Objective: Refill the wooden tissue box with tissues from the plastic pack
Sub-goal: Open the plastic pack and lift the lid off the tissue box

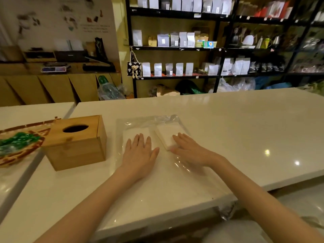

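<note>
Your hands lying flat and spread, left hand [140,151] pressing one tissue stack [135,134], right hand [188,149] covering another inside the pack [154,120], box [77,142] sitting left on the tabletop [245,120].

Two bare hands — the left hand [140,151] and the right hand [188,150] — one of each. One wooden tissue box [77,142] with one oval slot [75,128] in its lid. One clear plastic pack [154,123], and inside it two white tissue stacks: the left stack [135,133] and the right stack [166,135]. One woven basket [15,146]. Two white counters — the main counter [228,128] and a second counter [26,111] beside it
</note>
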{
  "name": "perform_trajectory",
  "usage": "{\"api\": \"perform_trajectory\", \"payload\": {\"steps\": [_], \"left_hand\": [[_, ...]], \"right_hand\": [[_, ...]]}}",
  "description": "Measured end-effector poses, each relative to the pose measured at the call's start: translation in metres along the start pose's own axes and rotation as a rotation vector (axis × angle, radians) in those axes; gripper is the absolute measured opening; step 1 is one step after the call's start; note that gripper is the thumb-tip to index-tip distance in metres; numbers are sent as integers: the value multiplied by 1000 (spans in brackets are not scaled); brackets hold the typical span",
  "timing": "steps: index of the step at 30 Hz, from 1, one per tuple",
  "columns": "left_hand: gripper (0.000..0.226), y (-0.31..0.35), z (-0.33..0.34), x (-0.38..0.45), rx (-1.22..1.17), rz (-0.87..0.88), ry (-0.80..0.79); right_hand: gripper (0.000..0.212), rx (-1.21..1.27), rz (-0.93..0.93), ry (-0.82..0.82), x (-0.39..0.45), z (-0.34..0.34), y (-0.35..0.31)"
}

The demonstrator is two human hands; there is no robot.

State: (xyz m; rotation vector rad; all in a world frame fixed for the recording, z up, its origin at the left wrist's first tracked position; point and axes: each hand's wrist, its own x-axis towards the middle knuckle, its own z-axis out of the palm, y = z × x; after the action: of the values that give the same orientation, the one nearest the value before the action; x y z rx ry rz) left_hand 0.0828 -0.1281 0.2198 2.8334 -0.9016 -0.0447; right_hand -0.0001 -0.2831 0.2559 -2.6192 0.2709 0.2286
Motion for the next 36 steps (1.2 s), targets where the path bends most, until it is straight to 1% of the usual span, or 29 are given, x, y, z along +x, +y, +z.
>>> {"api": "perform_trajectory", "payload": {"steps": [2,4,5,7,9,10,11,12,14,15,16,18,19,21,23,26,29,31,33,36], "left_hand": [[60,-10,-1,9,-38,2,0],[58,-16,-1,14,-67,11,-2],[58,-18,-1,14,-77,16,5],[57,-20,0,14,-98,25,29],[55,-21,-1,12,-129,34,37],[55,-21,-5,11,-150,39,39],[54,-20,-10,8,-175,46,49],[53,-20,-16,3,-214,57,67],[51,-22,-31,-11,-320,90,117],[51,-25,-39,-21,-368,106,146],[50,-30,-46,-31,-402,122,186],[49,-45,-64,-48,-410,144,294],[49,-55,-73,-53,-388,129,347],[51,-80,-88,-56,-315,26,425],[59,-107,-100,-53,-258,-95,411],[89,-142,-105,-54,-271,-191,301],[106,-166,-103,-59,-345,-235,206],[117,-180,-98,-64,-414,-214,183],[118,-190,-94,-67,-463,-178,223],[108,-198,-94,-65,-517,-157,295]], "right_hand": [[57,102,3,16,11,-1,-3],[48,77,15,19,19,1,-3],[47,45,7,41,23,2,-1],[56,-35,-3,58,29,3,0],[80,-146,-19,60,35,1,-1],[90,-179,1,56,39,0,1],[94,-176,25,57,43,-2,0],[90,-150,43,62,44,-5,-3],[73,-109,26,96,42,-9,-15],[66,-87,-1,101,42,-9,-22],[65,-68,-48,112,40,-10,-30],[71,-36,-185,148,39,-10,-47],[73,-3,-252,162,36,-10,-59],[76,63,-378,175,37,-9,-83],[79,57,-486,166,42,-6,-108],[78,-54,-601,128,55,3,-141],[72,-136,-588,86,72,15,-161],[74,-200,-575,80,82,22,-165],[76,-279,-588,93,91,28,-164],[84,-388,-592,118,99,30,-162]]}}
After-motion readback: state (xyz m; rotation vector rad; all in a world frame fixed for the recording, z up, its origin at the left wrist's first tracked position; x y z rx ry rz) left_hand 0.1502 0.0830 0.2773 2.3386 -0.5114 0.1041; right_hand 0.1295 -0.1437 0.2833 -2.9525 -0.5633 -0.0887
